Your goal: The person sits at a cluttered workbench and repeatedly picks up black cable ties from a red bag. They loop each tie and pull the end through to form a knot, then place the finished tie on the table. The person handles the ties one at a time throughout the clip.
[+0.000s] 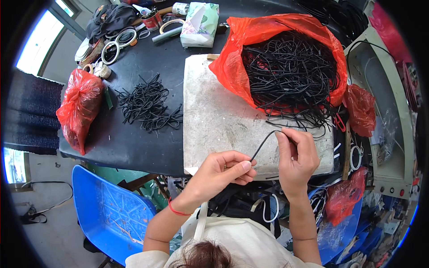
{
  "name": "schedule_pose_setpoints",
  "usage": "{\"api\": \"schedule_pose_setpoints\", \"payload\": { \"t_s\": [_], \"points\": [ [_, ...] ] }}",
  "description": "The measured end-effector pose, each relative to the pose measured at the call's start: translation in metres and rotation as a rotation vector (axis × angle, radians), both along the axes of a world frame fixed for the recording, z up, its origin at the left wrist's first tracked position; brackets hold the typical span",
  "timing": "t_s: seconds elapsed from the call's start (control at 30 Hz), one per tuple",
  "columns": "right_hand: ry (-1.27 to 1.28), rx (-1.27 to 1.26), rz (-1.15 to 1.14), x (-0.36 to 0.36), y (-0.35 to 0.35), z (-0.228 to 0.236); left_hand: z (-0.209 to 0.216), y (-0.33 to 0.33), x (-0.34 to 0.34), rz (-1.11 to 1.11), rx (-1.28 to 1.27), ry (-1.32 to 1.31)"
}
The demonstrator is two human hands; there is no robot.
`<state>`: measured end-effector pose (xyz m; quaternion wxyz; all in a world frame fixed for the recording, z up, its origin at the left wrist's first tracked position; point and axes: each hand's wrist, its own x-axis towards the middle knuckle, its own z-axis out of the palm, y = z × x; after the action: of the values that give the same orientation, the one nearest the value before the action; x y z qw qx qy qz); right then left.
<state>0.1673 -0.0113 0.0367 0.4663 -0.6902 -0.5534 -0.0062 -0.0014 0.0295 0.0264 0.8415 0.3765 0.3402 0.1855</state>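
A thin black cord [262, 144] runs between my two hands over the near edge of a pale, stained board [214, 111]. My left hand [225, 169], with a red string on its wrist, pinches one end between thumb and fingers. The fingers of my right hand [298, 152] are closed on the cord's other part. Just beyond my right hand, an open red plastic bag [232, 67] spills a tangled heap of black cords [290, 67] onto the board. Left of the board lies a smaller pile of looped black cords [145, 102] on the dark tabletop.
A tied red bag [80, 107] sits at the table's left edge. Tape rolls [110, 52], a tissue pack [200, 27] and a red tin [152, 21] line the back. A blue plastic chair [103, 201] stands at lower left, a grey machine case [384, 111] at right.
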Motion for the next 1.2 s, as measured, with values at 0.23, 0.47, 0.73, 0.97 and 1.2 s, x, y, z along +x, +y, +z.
{"api": "schedule_pose_setpoints", "payload": {
  "t_s": [0.23,0.47,0.73,0.97,1.2],
  "points": [
    [-0.005,-0.019,0.169,-0.012,0.002,-0.007,-0.006,0.0,0.011,0.133,0.031,-0.038],
    [-0.091,-0.067,0.389,-0.01,-0.003,-0.017,-0.011,0.0,0.015,0.37,-0.009,-0.105],
    [0.037,-0.124,0.49,-0.007,-0.002,-0.013,-0.017,0.003,0.01,0.291,-0.039,-0.1],
    [0.194,-0.127,0.396,-0.014,-0.005,-0.013,-0.017,0.002,0.012,0.316,0.081,-0.085],
    [0.259,-0.183,0.342,-0.013,-0.01,-0.014,-0.02,-0.004,0.016,0.345,0.18,-0.101]
  ]
}}
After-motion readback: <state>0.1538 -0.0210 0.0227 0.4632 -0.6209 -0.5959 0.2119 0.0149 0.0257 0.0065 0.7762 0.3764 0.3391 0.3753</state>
